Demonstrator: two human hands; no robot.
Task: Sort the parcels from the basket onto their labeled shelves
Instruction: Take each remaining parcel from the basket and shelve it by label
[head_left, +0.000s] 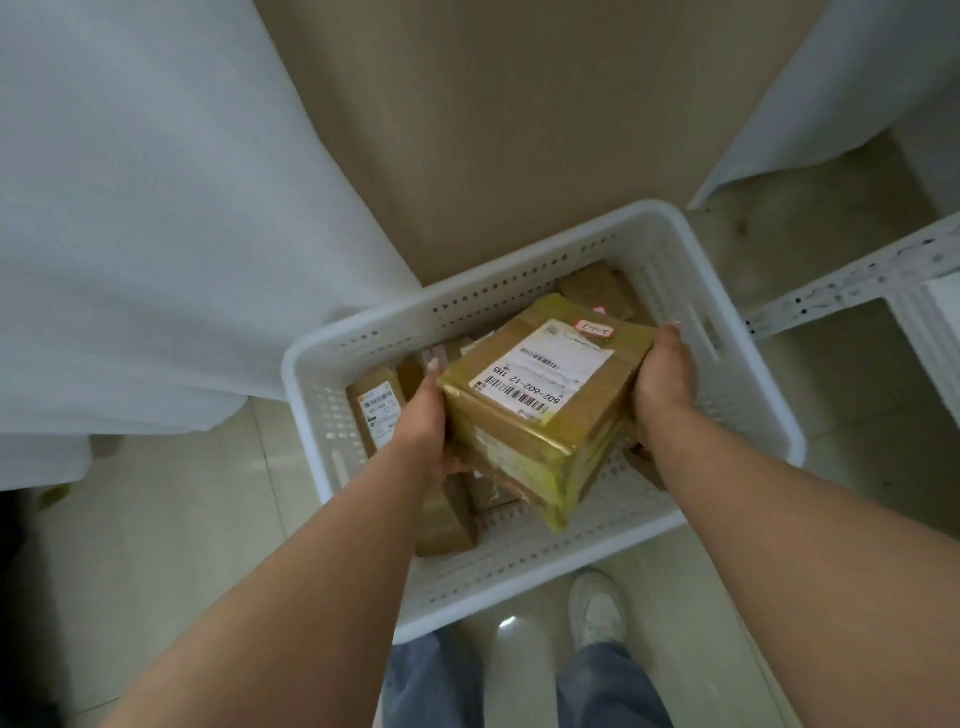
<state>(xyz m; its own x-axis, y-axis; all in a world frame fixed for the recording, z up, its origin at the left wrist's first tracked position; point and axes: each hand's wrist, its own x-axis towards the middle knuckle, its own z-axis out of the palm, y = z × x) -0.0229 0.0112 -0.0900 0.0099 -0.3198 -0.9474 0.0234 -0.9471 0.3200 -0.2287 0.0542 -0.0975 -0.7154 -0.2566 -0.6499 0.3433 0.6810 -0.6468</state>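
Observation:
A brown cardboard parcel (545, 395), wrapped in yellowish tape, carries a white shipping label and a small red-edged tag reading 3-1-7. It hangs tilted above the white perforated basket (524, 571) on the floor. My left hand (423, 415) grips its left side with fingers curled underneath. My right hand (665, 379) grips its right side, fingertips over the far edge. Several smaller brown parcels lie in the basket, one labeled parcel (376, 415) at the left and another parcel (597, 291) at the far corner.
White cloth (156, 234) drapes over something at the left, and more white cloth (841, 93) hangs at the upper right. A white metal shelf frame (857, 280) stands to the right. My shoe (597, 608) and jeans are just below the basket on the tiled floor.

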